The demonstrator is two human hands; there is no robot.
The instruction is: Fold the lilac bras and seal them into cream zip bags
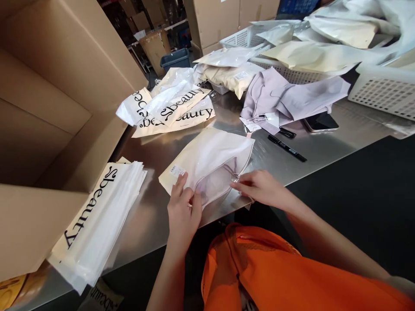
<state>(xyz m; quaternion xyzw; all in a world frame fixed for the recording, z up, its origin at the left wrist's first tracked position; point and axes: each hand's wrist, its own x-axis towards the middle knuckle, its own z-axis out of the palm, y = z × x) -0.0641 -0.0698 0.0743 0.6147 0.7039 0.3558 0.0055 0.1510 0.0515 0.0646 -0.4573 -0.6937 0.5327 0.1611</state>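
Note:
A cream and translucent plastic bag [210, 151] with a small barcode label [177, 171] lies on the metal table, its mouth gaping towards me. Something pale lilac, apparently folded fabric, shows inside the mouth. My left hand [184, 203] grips the bag's near left side, thumb at the rim and fingers over the top. At the right end of the opening, my right hand [261, 188] pinches the bag's edge, where clear crinkled plastic shows at the fingertips. Beyond the bag lies a lilac garment [279, 95] with white tags attached.
Left, a large open carton [65, 56] stands beside a stack of flat printed bags [94, 216]. More printed bags [175, 103] lie behind. Black markers [287, 148] and a phone [320, 122] rest at right. White baskets [385, 90] with filled bags line the back.

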